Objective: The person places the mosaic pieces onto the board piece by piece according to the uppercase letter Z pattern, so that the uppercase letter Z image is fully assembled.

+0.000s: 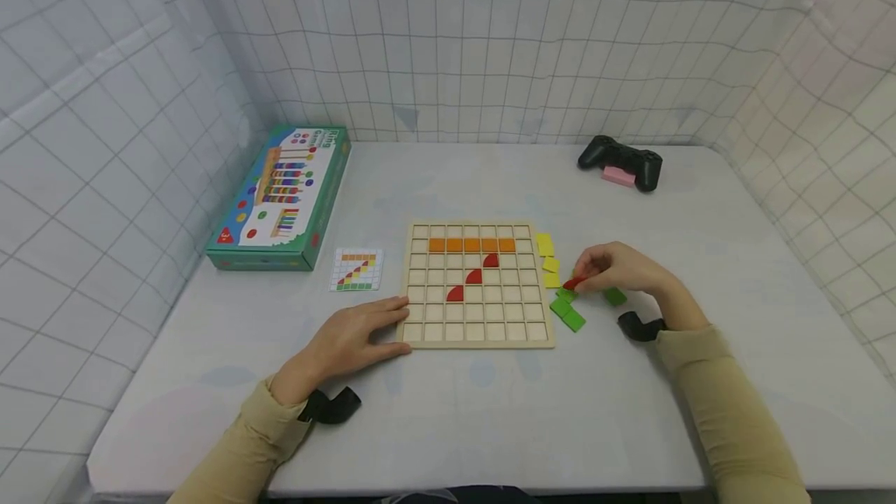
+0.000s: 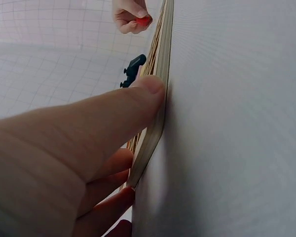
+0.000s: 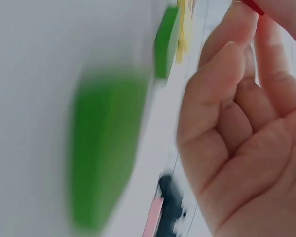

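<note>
My right hand [image 1: 619, 267] pinches a red quarter-round tile [image 1: 574, 284] between thumb and fingertips, just right of the wooden grid board [image 1: 483, 345]. Only an edge of that tile shows in the right wrist view. My left hand [image 1: 350, 341] rests at the board's lower left corner, its fingers extended and the thumb [image 2: 150, 84] on the edge. On the board, a row of orange square tiles [image 1: 472, 245] lies near the top. Below it, three red quarter-round tiles [image 1: 474, 277] step diagonally down to the left. A patterned card [image 1: 355, 269] lies left of the board.
Yellow tiles [image 1: 545, 244] lie along the board's right edge, with green tiles [image 1: 574, 320] below them. Another green tile [image 1: 615, 296] is under the right hand. A green game box [image 1: 280, 197] stands back left. A black game controller [image 1: 621, 160] leans on a pink block [image 1: 619, 176] at the back right.
</note>
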The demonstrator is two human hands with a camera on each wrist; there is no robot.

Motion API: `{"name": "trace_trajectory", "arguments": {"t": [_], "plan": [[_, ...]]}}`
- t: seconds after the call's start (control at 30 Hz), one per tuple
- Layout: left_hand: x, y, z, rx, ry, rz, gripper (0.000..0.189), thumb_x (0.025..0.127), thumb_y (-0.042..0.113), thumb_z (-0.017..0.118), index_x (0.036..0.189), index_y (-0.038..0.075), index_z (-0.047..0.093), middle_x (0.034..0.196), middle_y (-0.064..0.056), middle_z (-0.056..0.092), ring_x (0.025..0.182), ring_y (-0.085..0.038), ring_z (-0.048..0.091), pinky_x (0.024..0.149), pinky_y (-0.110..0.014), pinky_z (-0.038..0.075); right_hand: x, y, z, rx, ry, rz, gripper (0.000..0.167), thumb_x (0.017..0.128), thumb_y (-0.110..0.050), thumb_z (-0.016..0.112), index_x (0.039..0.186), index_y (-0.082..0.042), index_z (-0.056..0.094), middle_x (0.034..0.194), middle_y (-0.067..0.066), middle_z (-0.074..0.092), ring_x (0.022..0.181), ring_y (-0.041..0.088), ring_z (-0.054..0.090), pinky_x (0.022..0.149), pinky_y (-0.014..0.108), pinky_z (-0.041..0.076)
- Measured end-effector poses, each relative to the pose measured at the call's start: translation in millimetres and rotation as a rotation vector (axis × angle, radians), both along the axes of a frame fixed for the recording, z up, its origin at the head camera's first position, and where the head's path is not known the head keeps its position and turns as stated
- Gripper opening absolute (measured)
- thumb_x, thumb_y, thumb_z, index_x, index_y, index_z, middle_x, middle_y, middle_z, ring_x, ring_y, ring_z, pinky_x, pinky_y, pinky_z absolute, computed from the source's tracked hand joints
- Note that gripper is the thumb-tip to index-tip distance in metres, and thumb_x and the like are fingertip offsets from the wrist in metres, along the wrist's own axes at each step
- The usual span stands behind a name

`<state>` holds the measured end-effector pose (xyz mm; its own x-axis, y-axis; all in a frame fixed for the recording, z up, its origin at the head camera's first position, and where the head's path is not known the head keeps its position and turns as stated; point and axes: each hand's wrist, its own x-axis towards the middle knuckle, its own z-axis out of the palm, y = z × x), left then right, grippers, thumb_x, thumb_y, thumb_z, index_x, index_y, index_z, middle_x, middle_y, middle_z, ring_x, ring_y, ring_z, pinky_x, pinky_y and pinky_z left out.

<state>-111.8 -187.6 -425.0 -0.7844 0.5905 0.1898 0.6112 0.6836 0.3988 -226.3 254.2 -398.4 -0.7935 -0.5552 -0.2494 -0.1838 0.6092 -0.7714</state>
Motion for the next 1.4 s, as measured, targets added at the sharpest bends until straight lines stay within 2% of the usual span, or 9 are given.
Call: {"name": "trace_trajectory", "arguments": {"t": [0.2, 0.37, 0.47, 0.73, 1.0, 1.27, 1.4], "plan": [[-0.9, 0.0, -0.8, -0.002, -0.004, 0.001, 0.060, 0.084, 0.045, 0.067, 0.126, 0.003, 0.060, 0.135, -0.009, 0.052, 0.123, -0.024, 0.050, 0.097, -0.041, 0.044, 1.9, -49, 6.7, -0.052, 0.000, 0.100, 0.018, 0.083, -0.019, 0.073, 0.094, -0.006, 0.070, 0.085, 0.003, 0.068, 0.075, 0.019, 0.058, 0.067, 0.025, 0.048], [-0.6, -0.3, -0.5, -0.007, -0.006, 0.006, 0.061, 0.084, 0.046, 0.067, 0.126, 0.003, 0.060, 0.135, -0.008, 0.052, 0.123, -0.023, 0.049, 0.097, -0.040, 0.044, 5.0, -92, 13.0, -0.083, 0.028, 0.191, 0.014, 0.085, -0.016, 0.071, 0.095, -0.006, 0.071, 0.090, 0.001, 0.069, 0.081, 0.016, 0.063, 0.074, 0.028, 0.052], [-0.6, -0.4, -0.3, -0.009, -0.005, 0.009, 0.060, 0.084, 0.046, 0.067, 0.126, 0.003, 0.061, 0.135, -0.007, 0.052, 0.123, -0.023, 0.050, 0.097, -0.040, 0.044, 6.7, -117, 16.4, -0.068, 0.055, 0.227, 0.012, 0.085, -0.015, 0.070, 0.095, -0.008, 0.072, 0.091, -0.001, 0.069, 0.083, 0.013, 0.064, 0.078, 0.029, 0.052], [-0.2, -0.2, 0.5, -0.006, -0.016, 0.011, 0.060, 0.084, 0.048, 0.066, 0.126, 0.005, 0.060, 0.136, -0.006, 0.052, 0.123, -0.022, 0.050, 0.097, -0.040, 0.044, 10.3, -172, 14.6, 0.025, 0.105, 0.271, 0.008, 0.086, -0.017, 0.069, 0.093, -0.016, 0.073, 0.086, -0.009, 0.068, 0.080, 0.007, 0.062, 0.074, 0.026, 0.051], [-0.6, 0.0, -0.4, -0.007, 0.004, 0.012, 0.061, 0.084, 0.049, 0.066, 0.126, 0.005, 0.061, 0.135, -0.005, 0.052, 0.122, -0.021, 0.050, 0.095, -0.040, 0.045, 16.3, -199, 9.6, 0.077, 0.098, 0.299, 0.006, 0.086, -0.015, 0.069, 0.089, -0.017, 0.073, 0.082, -0.010, 0.067, 0.076, 0.006, 0.060, 0.071, 0.024, 0.050], [0.1, 0.5, 0.9, -0.001, 0.011, 0.007, 0.060, 0.083, 0.048, 0.067, 0.125, 0.006, 0.062, 0.135, -0.005, 0.053, 0.122, -0.021, 0.051, 0.095, -0.039, 0.045, 21.5, -208, 9.4, 0.169, 0.210, 0.332, 0.006, 0.086, -0.015, 0.069, 0.086, -0.018, 0.074, 0.079, -0.011, 0.065, 0.074, 0.005, 0.057, 0.070, 0.022, 0.048], [0.3, 0.2, 0.5, -0.003, 0.014, 0.006, 0.059, 0.083, 0.047, 0.067, 0.125, 0.005, 0.062, 0.135, -0.006, 0.053, 0.122, -0.021, 0.051, 0.096, -0.039, 0.045, 23.1, -209, 8.6, 0.179, 0.209, 0.352, 0.008, 0.084, -0.012, 0.070, 0.087, -0.018, 0.075, 0.081, -0.011, 0.065, 0.073, 0.005, 0.057, 0.068, 0.022, 0.048]]}}
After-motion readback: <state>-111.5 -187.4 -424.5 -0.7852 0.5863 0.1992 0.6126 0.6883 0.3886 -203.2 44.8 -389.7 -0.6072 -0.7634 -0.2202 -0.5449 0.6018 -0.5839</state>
